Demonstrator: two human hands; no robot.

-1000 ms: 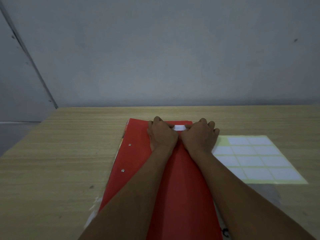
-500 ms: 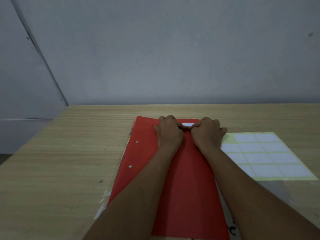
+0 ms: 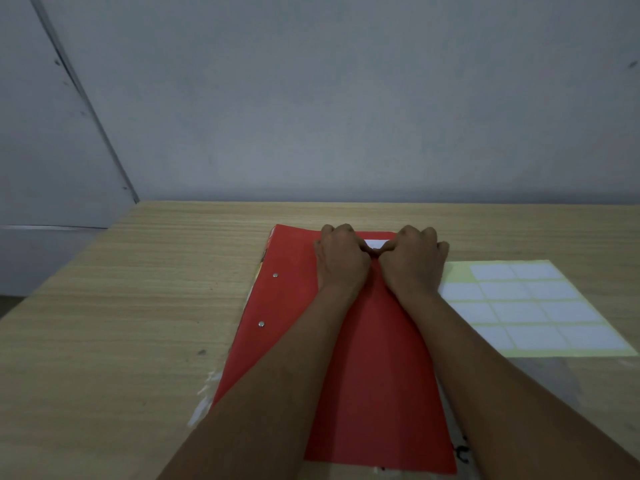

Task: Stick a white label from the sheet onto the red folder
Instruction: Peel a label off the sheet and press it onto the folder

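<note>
The red folder (image 3: 374,375) lies flat on the wooden table (image 3: 138,323), its long side running away from me. A small white label (image 3: 375,243) rests on the folder near its far edge. My left hand (image 3: 341,259) and my right hand (image 3: 414,261) sit side by side on the folder with fingers curled down. Their thumbs meet just below the label and their fingertips cover its two ends. The label sheet (image 3: 533,306), pale yellow with several white labels, lies to the right of the folder; my right hand hides its near-left corner.
White paper edges (image 3: 204,403) stick out from under the folder's left side. A grey wall (image 3: 346,116) rises directly behind the table's far edge. The table's left edge runs diagonally at the left of the view.
Both hands stay on the label at the folder's far edge, and their thumbs have drawn closer together below it. The view has shifted slightly to the left.
</note>
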